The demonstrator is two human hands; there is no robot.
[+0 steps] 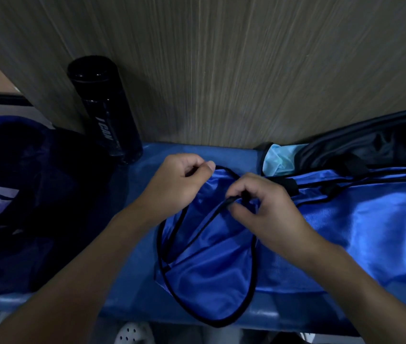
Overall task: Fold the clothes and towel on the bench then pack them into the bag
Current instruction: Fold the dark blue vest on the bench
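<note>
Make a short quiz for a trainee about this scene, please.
1. True or false: the bottle lies flat on the bench.
2. Fill in: the bag is on the person's ____ of the garment.
3. What do the left hand and the right hand pinch? A. garment B. bag C. bottle
Key: 1 false, it stands; 2 right; 3 A.

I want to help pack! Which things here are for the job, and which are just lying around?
For the job:
blue top, pinched by the left hand and right hand
dark clothes
bag
bench

Just lying about:
bottle
shoe
</note>
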